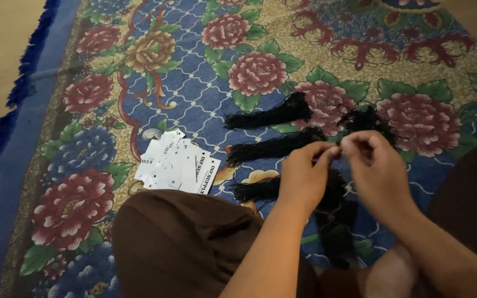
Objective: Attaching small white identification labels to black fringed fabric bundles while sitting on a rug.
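Brown-clad knees frame the bottom of my view, and just past them my left hand point(305, 174) and right hand point(374, 165) meet above the rug point(194, 94), fingers of both pinched on a black string point(339, 148) drawn from the tassels point(271, 148) beneath. I judge I'm mid-separating or knotting one strand; white tags point(178, 165) lie apart, left, so threading one seems to need a freed loop.

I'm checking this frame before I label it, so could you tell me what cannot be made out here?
- What the left hand and right hand pinch: too small, covered by fingertips.
- Black tassels: their right ends are hidden behind both hands.
- White tags: overlapping, so the count is unclear.
- Rug: cut off by the frame edges.
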